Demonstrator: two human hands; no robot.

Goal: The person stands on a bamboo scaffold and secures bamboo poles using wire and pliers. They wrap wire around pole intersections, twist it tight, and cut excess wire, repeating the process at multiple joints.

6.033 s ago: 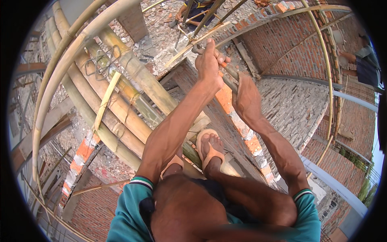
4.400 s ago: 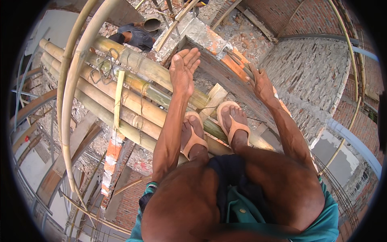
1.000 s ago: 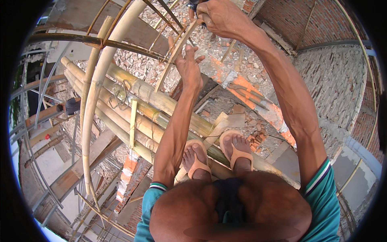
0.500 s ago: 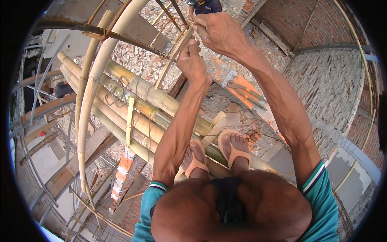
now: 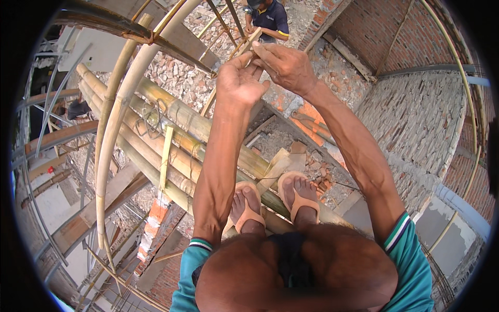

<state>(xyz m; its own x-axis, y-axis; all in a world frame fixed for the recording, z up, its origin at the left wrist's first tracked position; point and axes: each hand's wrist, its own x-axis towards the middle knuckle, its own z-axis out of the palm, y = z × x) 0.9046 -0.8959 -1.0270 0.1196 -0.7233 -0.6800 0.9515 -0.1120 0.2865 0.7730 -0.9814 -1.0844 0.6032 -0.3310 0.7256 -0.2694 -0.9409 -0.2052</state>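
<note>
My left hand (image 5: pixel 241 79) is turned palm up at the top middle, fingers loosely bent and thumb apart, with nothing visible in the palm. Close against its fingertips, my right hand (image 5: pixel 288 70) has its fingers drawn together in a pinch. Whatever lies between those fingertips is too small or hidden to make out. A narrow wooden strip (image 5: pixel 252 40) slants behind both hands toward the rusty steel bars (image 5: pixel 228 21). Below me, my sandalled feet rest on a bundle of bamboo poles (image 5: pixel 179 117).
Another person (image 5: pixel 270 21) in a dark shirt works beyond my hands. Upright bamboo poles (image 5: pixel 117 112) and a rusty bar (image 5: pixel 138 34) stand at left. Brick rubble (image 5: pixel 176 65) lies far below. A rough brick wall (image 5: pixel 416 114) rises at right. Loose wire (image 5: pixel 152 120) rests on the bamboo.
Both hands have drawn back slightly from the steel bars and strip. My left hand has turned palm up with looser fingers. More of the other person shows.
</note>
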